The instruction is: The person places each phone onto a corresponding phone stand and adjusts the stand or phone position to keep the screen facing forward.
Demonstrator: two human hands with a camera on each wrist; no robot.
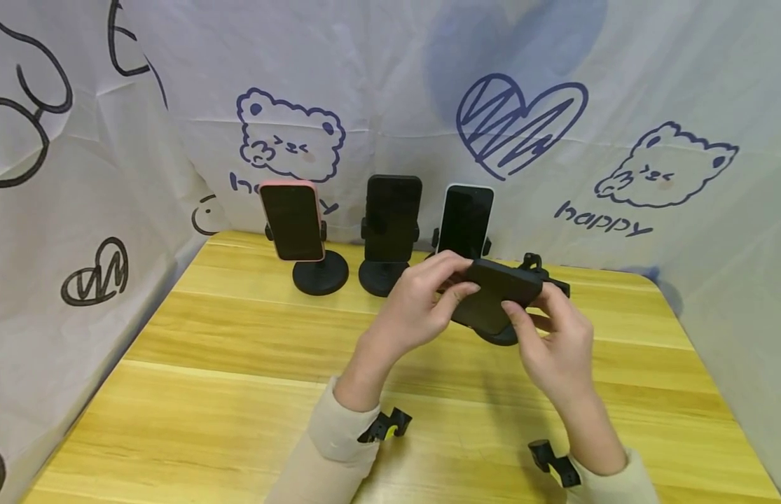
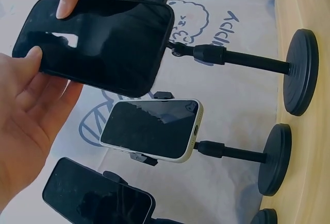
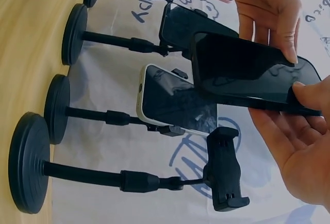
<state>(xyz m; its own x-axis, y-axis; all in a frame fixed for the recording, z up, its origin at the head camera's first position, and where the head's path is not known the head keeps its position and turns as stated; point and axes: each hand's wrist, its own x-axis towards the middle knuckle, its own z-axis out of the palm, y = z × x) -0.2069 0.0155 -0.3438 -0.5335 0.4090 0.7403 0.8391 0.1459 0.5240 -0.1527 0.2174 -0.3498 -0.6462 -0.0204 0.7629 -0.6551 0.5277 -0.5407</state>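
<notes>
Both hands hold a black phone (image 1: 491, 301) above the right part of the table, tilted, its dark screen toward me. My left hand (image 1: 422, 301) grips one end of it, thumb on the front. At the other end my right hand (image 1: 557, 346) pinches the phone with thumb and fingers. Behind the phone stands a black phone stand (image 3: 224, 170); in the right wrist view its clamp is apart from the phone and has nothing in it. The head view hides much of this stand behind phone and hands.
Left of the held phone, a pink-edged phone (image 1: 293, 222), a black phone (image 1: 393, 218) and a white-edged phone (image 1: 467, 220) sit upright in stands with round bases. A white cloth (image 1: 390, 84) with drawings hangs behind the wooden table (image 1: 226, 392).
</notes>
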